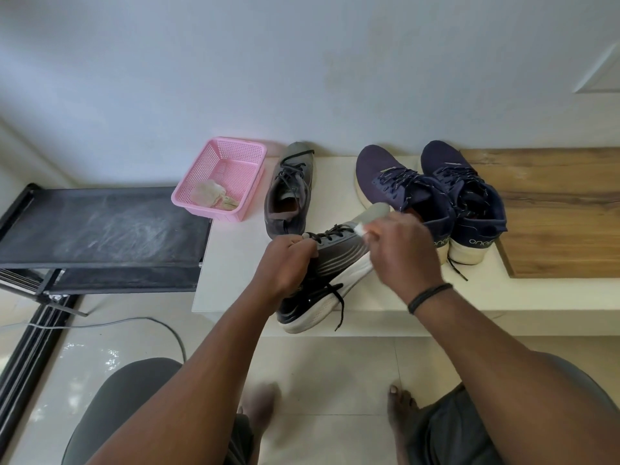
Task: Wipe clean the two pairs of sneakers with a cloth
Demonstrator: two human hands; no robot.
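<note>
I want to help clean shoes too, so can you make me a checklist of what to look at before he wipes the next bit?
1. Shoe held steady: ok. The left hand grips the grey and black sneaker with the white sole at its laces.
2. Cloth in hand: ok. The right hand pinches a small white cloth against the toe.
3. Shoe supported: ok. Its heel rests on the white ledge.
4. Spare cloth nearby: ok. A crumpled rag lies in the pink plastic basket.
5. Other shoes within reach: ok. The second grey sneaker and the navy blue pair stand behind.
6. Toe already clean: cannot tell.
</note>
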